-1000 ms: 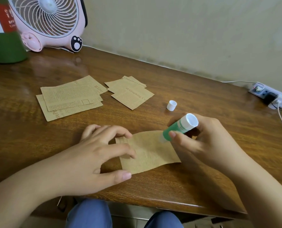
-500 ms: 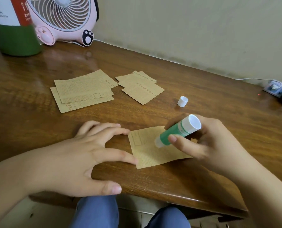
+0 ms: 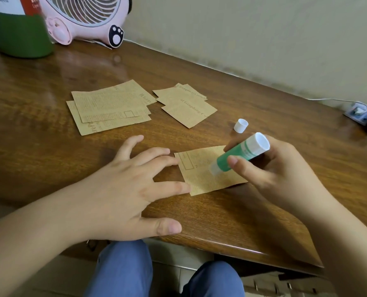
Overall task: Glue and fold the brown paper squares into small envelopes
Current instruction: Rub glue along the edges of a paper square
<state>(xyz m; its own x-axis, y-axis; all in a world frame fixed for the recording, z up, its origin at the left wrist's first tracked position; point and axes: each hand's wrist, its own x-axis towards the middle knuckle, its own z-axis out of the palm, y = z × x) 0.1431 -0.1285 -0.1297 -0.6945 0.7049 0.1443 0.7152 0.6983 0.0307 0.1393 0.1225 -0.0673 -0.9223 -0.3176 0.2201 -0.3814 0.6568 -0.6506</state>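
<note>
A brown printed paper square lies flat near the front edge of the wooden table. My left hand is spread beside it, with fingertips touching its left edge. My right hand grips a green glue stick tilted down, its pale tip on the paper's middle. The stick's white cap stands on the table behind. Farther back lie a stack of larger brown sheets and a small pile of folded brown pieces.
A pink desk fan and a green and white container stand at the back left. A power strip with a cable sits at the far right by the wall. My knees in blue trousers are below the table's front edge.
The paper now lies flat, showing its printed face. My left hand has spread out with its fingertips at the paper's left edge. The glue stick's tip has come down onto the paper's middle.
</note>
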